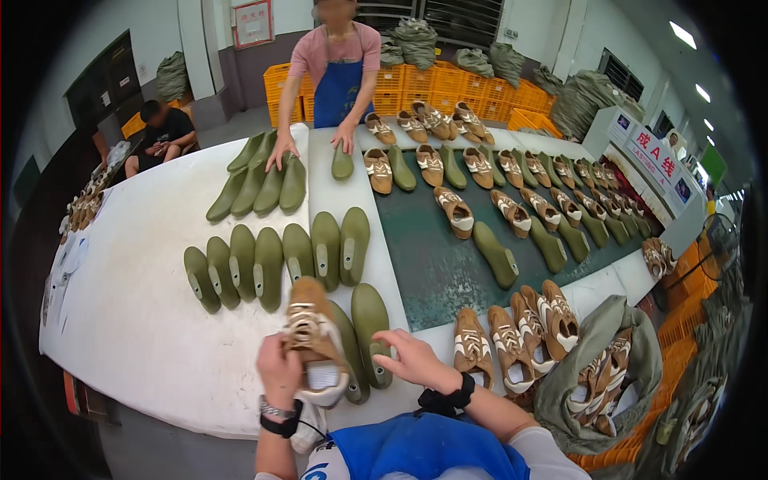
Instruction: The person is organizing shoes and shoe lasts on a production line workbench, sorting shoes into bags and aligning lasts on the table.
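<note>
My left hand [279, 370] is closed on a brown suede sneaker [314, 342] with white stripes and laces, held toe up over the table's near edge. To its right, my right hand [414, 359] reaches over a green shoe last [371, 324]. Its fingers are apart, with the tips at the edge of that last; whether they touch it I cannot tell. Another green last [346, 352] stands between the sneaker and that one, partly hidden by the sneaker. Just beyond, a row of green lasts [269, 268] lies on the white tabletop [144, 296].
Across the table, a person in a blue apron [342, 94] has both hands on lasts. A dark green conveyor belt [436, 280] carries sneakers and lasts in rows. At right, a grey-green sack [640, 352] holds sneakers. Orange crates [680, 372] stand beside it. Another person [164, 132] sits at far left.
</note>
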### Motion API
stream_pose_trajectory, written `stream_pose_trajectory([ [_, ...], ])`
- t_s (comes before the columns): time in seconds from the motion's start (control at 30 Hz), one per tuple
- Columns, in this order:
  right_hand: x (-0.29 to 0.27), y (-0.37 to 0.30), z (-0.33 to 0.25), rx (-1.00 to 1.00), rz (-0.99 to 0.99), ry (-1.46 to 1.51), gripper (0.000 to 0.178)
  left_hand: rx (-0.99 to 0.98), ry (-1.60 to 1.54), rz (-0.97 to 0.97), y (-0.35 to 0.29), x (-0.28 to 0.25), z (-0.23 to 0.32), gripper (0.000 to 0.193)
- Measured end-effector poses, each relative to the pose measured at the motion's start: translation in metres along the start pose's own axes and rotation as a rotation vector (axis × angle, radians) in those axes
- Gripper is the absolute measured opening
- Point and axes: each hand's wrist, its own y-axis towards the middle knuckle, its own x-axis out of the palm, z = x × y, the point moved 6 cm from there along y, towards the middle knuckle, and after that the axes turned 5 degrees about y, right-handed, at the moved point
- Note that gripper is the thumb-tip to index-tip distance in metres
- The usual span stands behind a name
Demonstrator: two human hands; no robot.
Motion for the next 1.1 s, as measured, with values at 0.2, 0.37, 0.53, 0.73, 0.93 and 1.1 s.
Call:
stream_pose_trajectory([
  [0.2, 0.076, -0.009, 0.056, 0.254, -0.369, -0.325, 0.044, -0.141, 0.126, 0.057, -0.021, -0.038, -0.048, 0.026],
  [0.37, 0.066, 0.003, 0.078, 0.264, -0.224, -0.112, 0.033, -0.192, 0.077, 0.072, -0.029, -0.034, -0.054, 0.027],
  [0.53, -0.033, 0.039, 0.119, 0.562, 0.048, 0.67, 0.018, -0.313, 0.018, 0.058, -0.028, -0.037, -0.059, 0.028],
  [0.73, -0.11, 0.09, 0.164, 0.346, 0.017, -0.02, 0.025, -0.339, 0.026, 0.068, -0.023, -0.037, -0.063, 0.029],
  [0.93, -0.088, 0.069, 0.261, 0.558, -0.356, -0.624, 0.034, -0.343, 0.059, 0.07, -0.022, -0.034, -0.06, 0.028],
  [1.1, -0.084, 0.058, 0.277, 0.58, -0.31, -0.588, 0.036, -0.282, -0.007, 0.054, -0.013, -0.018, -0.058, 0.028],
])
